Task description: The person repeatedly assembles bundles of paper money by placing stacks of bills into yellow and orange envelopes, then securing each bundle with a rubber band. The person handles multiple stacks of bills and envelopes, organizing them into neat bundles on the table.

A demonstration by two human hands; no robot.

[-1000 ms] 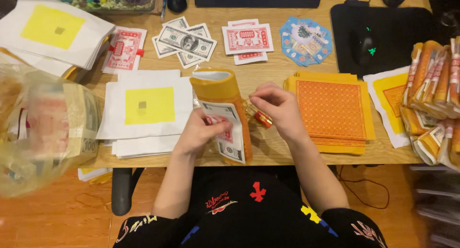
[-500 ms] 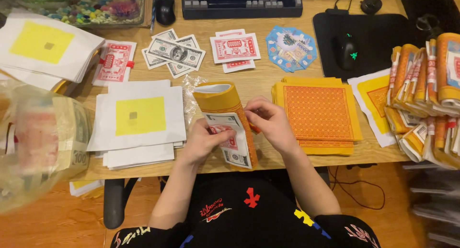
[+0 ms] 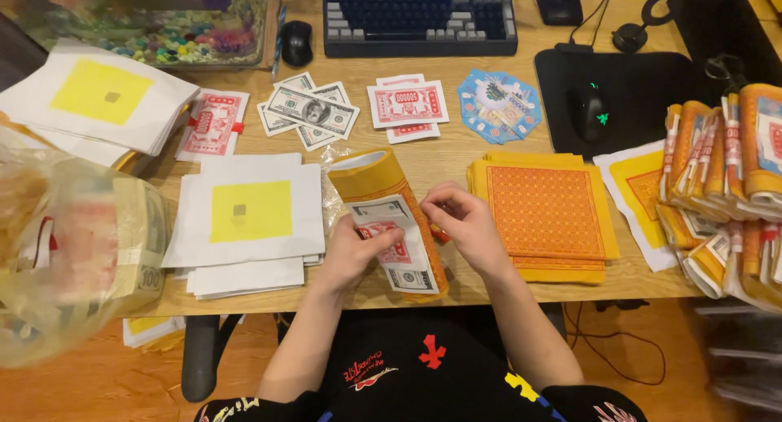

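An orange paper sheet (image 3: 371, 176) lies on the wooden desk (image 3: 440, 157) in front of me, its far end curled up. On it lie grey paper banknotes (image 3: 409, 267) and a red-printed note (image 3: 383, 230). My left hand (image 3: 354, 251) presses down on these notes. My right hand (image 3: 460, 220) pinches the right edge of the orange sheet, fingers bent over it, with a small red piece just under them.
White sheets with yellow squares (image 3: 251, 213) are stacked left, another stack (image 3: 98, 100) far left. An orange patterned stack (image 3: 544, 212) lies right. Rolled bundles (image 3: 733, 178) pile far right. Loose notes (image 3: 311, 112), red notes (image 3: 407, 104), a keyboard (image 3: 419, 19), mice and a plastic bag (image 3: 65, 251) surround.
The view has shifted slightly. My right hand has moved left, from beside the orange patterned stack onto the edge of the orange sheet; my left hand stays on the notes.
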